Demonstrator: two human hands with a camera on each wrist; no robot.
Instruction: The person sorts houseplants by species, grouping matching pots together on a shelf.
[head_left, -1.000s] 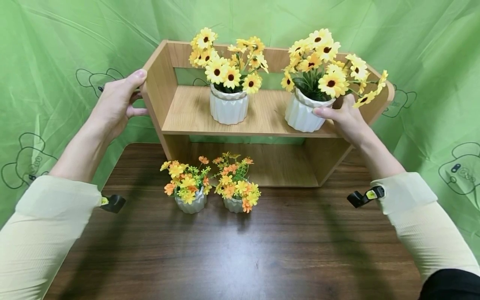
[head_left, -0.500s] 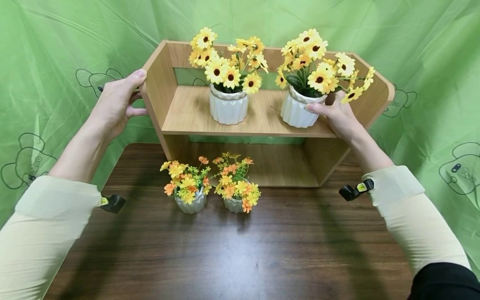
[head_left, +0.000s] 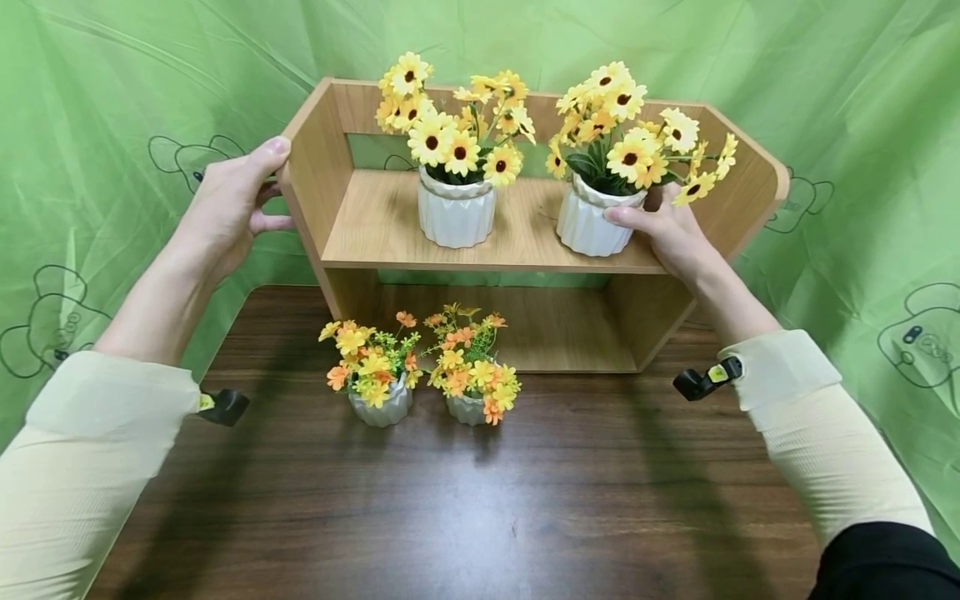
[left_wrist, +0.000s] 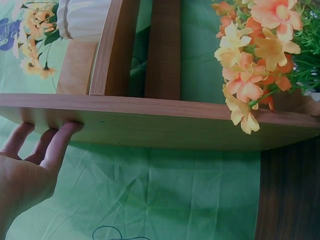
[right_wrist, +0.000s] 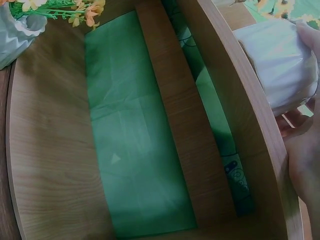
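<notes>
My right hand (head_left: 671, 229) grips a white fluted flowerpot (head_left: 588, 223) of yellow daisies, thumb on its front and the other fingers mostly hidden behind. This pot stands upright on the upper board of a wooden shelf (head_left: 525, 218), right of centre. Left of it, apart, is another white flowerpot (head_left: 456, 212) of yellow daisies. My left hand (head_left: 225, 208) is at the shelf's left side panel (head_left: 311, 167). Its thumb rests at the panel's edge, and in the left wrist view the extended fingers (left_wrist: 62, 142) press its outer face.
Two small flowerpots with orange and yellow flowers, a left one (head_left: 384, 404) and a right one (head_left: 468, 408), stand on the dark wooden table (head_left: 420, 508) before the lower compartment (head_left: 558, 329). A green cloth (head_left: 862, 100) hangs behind and beside the shelf.
My right hand has shifted the daisy pot leftward and slightly back along the upper board, nearer the other daisy pot. My left hand stays at the side panel.
</notes>
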